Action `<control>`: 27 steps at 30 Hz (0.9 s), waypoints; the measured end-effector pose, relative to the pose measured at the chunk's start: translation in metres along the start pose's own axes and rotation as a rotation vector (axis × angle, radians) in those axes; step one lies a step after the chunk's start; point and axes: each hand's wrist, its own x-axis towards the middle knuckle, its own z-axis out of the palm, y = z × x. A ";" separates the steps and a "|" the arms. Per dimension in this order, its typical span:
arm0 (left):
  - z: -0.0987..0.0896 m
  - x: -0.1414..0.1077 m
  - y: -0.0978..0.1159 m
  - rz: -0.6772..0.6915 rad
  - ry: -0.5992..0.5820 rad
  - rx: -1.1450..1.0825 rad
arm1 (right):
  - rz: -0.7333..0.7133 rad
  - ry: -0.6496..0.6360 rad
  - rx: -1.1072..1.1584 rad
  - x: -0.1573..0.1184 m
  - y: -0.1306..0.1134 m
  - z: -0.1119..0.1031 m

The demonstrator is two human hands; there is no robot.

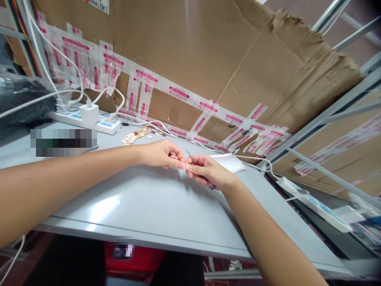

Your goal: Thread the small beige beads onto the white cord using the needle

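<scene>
Pinching a tiny pale item, too small to identify, left hand point(160, 154) meets right hand point(208, 171) fingertip to fingertip. Right fingers also clamp a thin metal tool point(191, 157), long axis slanting up-left beyond them. Buttons point(139, 136) lie well beyond left fingers.

A grey surface point(143, 206) carries a scatter of small coloured buttons point(139, 135) at about eleven o'clock. Just beyond them, at ten o'clock, lies a white power strip point(89, 121) with a white charger point(88, 113) plugged in. A folded white cloth point(228, 162) sits at one o'clock. Torn cardboard point(208, 51), patched with printed tape point(178, 92), stands along twelve o'clock.
</scene>
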 end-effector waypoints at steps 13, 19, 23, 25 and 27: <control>-0.005 -0.002 0.006 0.039 0.031 0.072 | 0.012 0.075 0.138 0.004 0.004 -0.002; -0.005 -0.002 0.006 0.053 0.040 0.087 | 0.013 0.036 0.130 0.003 0.004 -0.001; -0.004 -0.002 0.007 0.045 0.024 0.054 | 0.003 0.015 0.158 0.002 0.002 0.002; -0.003 -0.002 0.006 0.044 0.019 0.037 | 0.002 0.016 0.171 0.001 0.001 0.003; -0.002 -0.002 0.006 0.047 0.020 0.031 | -0.001 0.023 0.181 0.001 0.001 0.004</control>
